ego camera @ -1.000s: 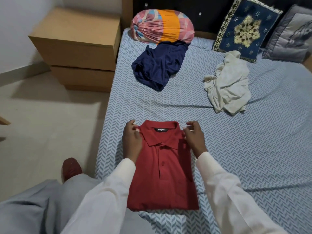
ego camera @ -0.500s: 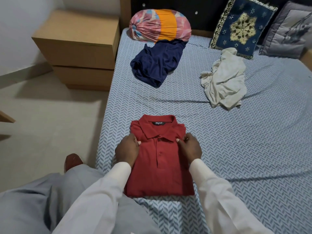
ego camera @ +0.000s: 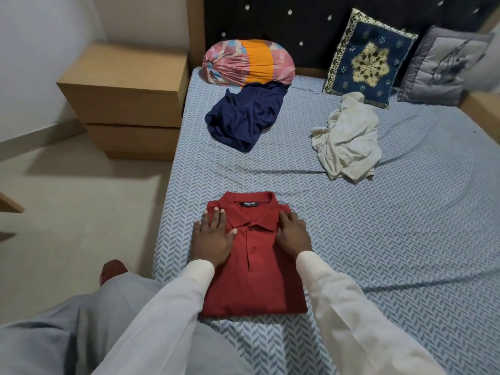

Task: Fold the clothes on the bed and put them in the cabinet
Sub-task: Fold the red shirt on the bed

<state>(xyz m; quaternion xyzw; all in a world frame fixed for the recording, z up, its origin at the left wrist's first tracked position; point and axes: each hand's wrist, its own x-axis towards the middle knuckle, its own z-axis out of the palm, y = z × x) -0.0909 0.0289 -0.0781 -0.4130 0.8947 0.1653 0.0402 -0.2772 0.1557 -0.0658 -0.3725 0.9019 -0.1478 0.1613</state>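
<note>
1. My left hand (ego camera: 212, 239) is open, fingers straight, pressed flat on the shirt's left shoulder, beside the collar.
2. My right hand (ego camera: 293, 235) is open too, palm down on the right shoulder, fingertips at the collar edge.
3. The red shirt (ego camera: 254, 269) is folded into a rectangle, collar away from me, lying at the near left edge of the bed (ego camera: 392, 239).
4. Further up the bed, a navy garment (ego camera: 243, 117) lies crumpled on the left and a white garment (ego camera: 349, 139) on the right, well apart.
5. A bolster (ego camera: 249, 62) touches the navy garment; a blue cushion (ego camera: 369, 60) and a grey cushion (ego camera: 443, 66) lean on the headboard.
6. Bedside drawers (ego camera: 127, 96) stand left of the bed.
</note>
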